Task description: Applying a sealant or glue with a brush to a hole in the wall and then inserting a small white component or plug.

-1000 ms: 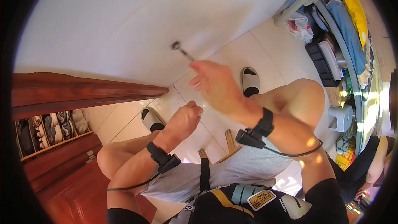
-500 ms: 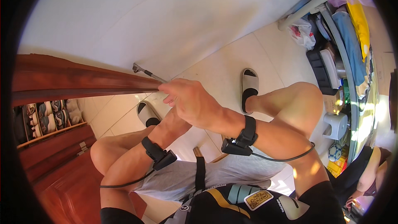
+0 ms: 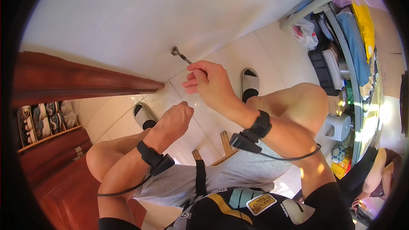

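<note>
My right hand (image 3: pixel 208 83) grips a slim metal tool (image 3: pixel 182 55) with a small angled head and a thin shaft; the rest is hidden in my palm. Some of that hand's fingers are loosely curled. The tool's head is close to the white wall (image 3: pixel 128 30); whether they touch I cannot tell. Lower and to the left, apart from it, my left hand (image 3: pixel 172 121) is closed, its back toward me, and anything inside it is hidden. Both wrists wear black straps with small boxes and cables.
At left are a reddish-brown wooden door frame (image 3: pixel 93 79) and a rack of shoes (image 3: pixel 44 121). Wooden stool legs (image 3: pixel 226 143) stand between my knees. At right, a grey-framed shelf (image 3: pixel 351 55) holds bags and boxes, near a light plastic stool (image 3: pixel 338 127). Another person's arm (image 3: pixel 375 179) shows lower right.
My hands have parted. The right moved up and right with the tool, whose head shifted from beside the door frame along the wall; the left drew down and is now visible.
</note>
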The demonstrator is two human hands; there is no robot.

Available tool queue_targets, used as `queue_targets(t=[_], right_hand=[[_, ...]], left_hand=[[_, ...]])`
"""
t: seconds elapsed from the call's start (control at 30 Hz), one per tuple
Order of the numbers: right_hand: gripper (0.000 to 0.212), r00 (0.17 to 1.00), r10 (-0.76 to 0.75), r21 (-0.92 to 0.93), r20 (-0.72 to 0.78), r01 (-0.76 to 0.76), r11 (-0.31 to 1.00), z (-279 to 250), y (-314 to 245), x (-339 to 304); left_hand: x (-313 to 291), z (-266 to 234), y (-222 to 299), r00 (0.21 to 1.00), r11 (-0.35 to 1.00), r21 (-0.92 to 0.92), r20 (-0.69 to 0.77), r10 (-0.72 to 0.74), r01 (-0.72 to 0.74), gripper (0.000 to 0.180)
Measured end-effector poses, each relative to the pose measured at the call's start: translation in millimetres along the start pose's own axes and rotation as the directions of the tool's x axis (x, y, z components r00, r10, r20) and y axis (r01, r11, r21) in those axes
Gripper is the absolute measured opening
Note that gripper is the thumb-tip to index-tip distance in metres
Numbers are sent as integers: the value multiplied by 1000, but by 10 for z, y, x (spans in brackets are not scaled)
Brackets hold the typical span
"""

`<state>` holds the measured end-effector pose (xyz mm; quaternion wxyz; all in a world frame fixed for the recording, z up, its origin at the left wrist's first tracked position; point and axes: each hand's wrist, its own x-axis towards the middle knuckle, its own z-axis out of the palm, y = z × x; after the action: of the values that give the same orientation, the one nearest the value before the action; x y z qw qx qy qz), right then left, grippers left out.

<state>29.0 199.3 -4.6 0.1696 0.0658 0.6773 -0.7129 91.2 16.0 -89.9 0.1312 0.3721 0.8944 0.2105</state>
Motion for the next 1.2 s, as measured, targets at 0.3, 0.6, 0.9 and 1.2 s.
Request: queue_targets(t=[0.3,0.6,0.9,1.2], right_hand=[[28,996,-4,200,-90,22,979,-71,-35,-79],[27,979,40,291,-200,21,956,-344,-347,-28],[26,970,10,286,-245,62,956,-524,-452,-36],[27,929,-50,277,-366,160,947,-783,-688,-8]], left_hand=[[93,-126,101,966,975,-86,178,-188,206,6],[82,-15,34,987,983,-121,95,-129,140,6],[99,-8,22,982,981,-118,126,-137,152,9],[111,-161,109,965,966,-137,173,-195,220,12]])
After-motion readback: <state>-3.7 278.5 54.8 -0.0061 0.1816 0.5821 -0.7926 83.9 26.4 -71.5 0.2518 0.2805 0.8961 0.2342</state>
